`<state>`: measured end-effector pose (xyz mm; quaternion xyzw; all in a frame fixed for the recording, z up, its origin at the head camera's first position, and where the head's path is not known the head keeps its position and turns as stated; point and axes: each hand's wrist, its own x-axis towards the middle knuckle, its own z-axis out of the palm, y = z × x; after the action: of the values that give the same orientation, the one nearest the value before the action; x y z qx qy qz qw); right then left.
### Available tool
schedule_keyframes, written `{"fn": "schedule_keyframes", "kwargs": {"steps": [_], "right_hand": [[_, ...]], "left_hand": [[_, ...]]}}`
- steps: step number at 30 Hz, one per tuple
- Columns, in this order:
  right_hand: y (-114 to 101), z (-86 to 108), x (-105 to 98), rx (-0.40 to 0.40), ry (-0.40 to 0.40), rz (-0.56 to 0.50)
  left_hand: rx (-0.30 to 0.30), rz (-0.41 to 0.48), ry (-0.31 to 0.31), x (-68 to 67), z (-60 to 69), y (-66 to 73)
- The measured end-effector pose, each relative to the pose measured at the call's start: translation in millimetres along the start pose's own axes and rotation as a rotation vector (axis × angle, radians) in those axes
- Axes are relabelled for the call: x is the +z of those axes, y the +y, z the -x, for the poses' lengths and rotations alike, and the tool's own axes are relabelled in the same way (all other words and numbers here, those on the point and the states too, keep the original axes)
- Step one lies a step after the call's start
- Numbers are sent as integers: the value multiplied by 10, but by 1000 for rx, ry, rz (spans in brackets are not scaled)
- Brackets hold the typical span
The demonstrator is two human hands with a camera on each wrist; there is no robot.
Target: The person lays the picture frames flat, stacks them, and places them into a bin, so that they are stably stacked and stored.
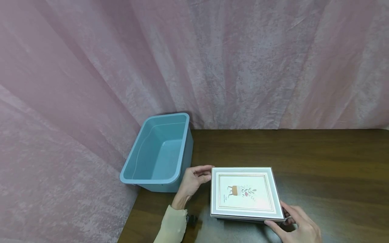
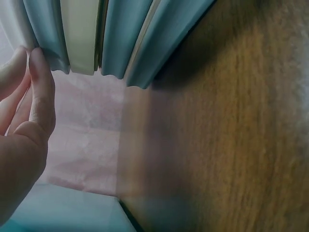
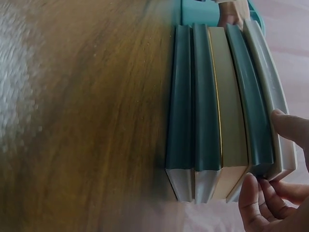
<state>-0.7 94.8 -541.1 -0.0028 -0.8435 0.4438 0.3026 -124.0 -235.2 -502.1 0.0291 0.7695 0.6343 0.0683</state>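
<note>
A white picture frame (image 1: 246,194) with a printed plant drawing lies on top of a stack of several frames. Teal (image 3: 181,99) and beige frames (image 3: 229,99) show edge-on below it. At the far left corner of the white frame is my left hand (image 1: 196,180); its thumb and a finger pinch the rim in the left wrist view. My right hand (image 1: 299,224) grips the near right corner, its thumb against the near side and its other fingers curled at the end. The undersides of the stack are hidden.
A light blue plastic tub (image 1: 158,182) stands left of the stack, close behind the left hand, with nothing visible in it. The brown wooden table (image 1: 328,162) extends to the right. Pink curtains (image 1: 231,67) hang along the back and left.
</note>
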Motion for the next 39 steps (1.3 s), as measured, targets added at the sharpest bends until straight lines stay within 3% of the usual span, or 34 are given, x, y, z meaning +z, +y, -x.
{"fn": "schedule_keyframes", "kwargs": {"steps": [6,9,11,15,17,19,23,25,30,39], "right_hand": [[-4,-1,-2,5,4,-20],[-11,-2,-5,24,-9,-5],[-9,7,-3,20,-20,-7],[11,24,-13,-33,-19,-38],[7,26,-23,-36,-14,-45],[-12,20,-30,-1,-22,-33],[-59,11,-32,86,-61,13],[-71,9,-32,91,-63,4],[-96,15,-24,72,-54,-66],[-174,2,-31,188,-71,-64]], "left_hand": [[-29,67,77,25,120,-66],[-39,180,135,19,289,-108],[-21,239,194,-7,473,-122],[7,318,381,-93,895,-46],[-25,365,502,-182,1060,39],[-73,424,643,-314,1140,123],[-169,505,891,-657,1124,230],[-205,494,963,-808,1082,253],[-246,385,995,-1016,994,297],[-221,304,990,-1113,894,414]]}}
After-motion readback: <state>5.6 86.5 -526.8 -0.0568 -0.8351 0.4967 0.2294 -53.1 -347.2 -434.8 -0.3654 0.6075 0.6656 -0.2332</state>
